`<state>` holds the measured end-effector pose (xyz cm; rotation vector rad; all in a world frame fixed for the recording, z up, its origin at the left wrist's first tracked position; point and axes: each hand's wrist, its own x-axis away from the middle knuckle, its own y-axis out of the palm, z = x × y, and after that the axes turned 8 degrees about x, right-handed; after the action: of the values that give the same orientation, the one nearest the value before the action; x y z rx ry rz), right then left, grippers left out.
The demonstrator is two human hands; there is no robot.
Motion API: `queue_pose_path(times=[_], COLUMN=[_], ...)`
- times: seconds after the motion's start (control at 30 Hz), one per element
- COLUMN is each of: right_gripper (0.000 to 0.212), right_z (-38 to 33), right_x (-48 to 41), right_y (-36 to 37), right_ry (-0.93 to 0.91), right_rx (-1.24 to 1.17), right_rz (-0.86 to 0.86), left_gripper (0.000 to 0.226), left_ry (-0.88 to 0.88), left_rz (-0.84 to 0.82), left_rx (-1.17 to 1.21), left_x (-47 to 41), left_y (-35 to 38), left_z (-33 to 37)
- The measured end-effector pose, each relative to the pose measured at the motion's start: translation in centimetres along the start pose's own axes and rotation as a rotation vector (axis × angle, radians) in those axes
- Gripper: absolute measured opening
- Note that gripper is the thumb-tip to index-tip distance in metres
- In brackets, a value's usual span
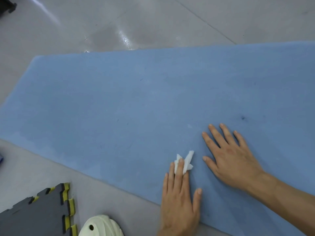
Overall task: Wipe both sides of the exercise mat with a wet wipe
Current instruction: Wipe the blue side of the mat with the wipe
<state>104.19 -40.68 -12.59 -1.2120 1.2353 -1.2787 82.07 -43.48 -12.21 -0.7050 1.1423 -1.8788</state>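
Exercise mat (119, 99); left hand (180, 200) flat on wipe (188, 159); right hand (233, 159) flat; tile (42, 210), shoe (102, 225) beside.

The mat (136, 99) runs out of the picture at right and left. On it, the left hand (180, 198) covers part of the wipe (188, 160). Beside the mat's near edge, the bottom border cuts a shoe (102, 226) and a foam tile (34, 215).
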Motion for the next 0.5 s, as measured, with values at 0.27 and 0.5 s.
queue_pose_path(times=[0.27, 0.5], right_gripper=[0.075, 0.075], right_z=[0.8, 1.8], right_x=[0.2, -1.1], right_y=[0.2, -0.8], right_ry=[-0.028, -0.105], right_rx=[-0.029, -0.005], right_rz=[0.004, -0.056], left_gripper=[0.071, 0.080], left_ry=[-0.145, -0.285], left_rz=[0.023, 0.003], left_rx=[-0.103, -0.050], left_x=[-5.4, -12.7], left_y=[-4.6, -8.0], left_z=[-10.1, -14.2])
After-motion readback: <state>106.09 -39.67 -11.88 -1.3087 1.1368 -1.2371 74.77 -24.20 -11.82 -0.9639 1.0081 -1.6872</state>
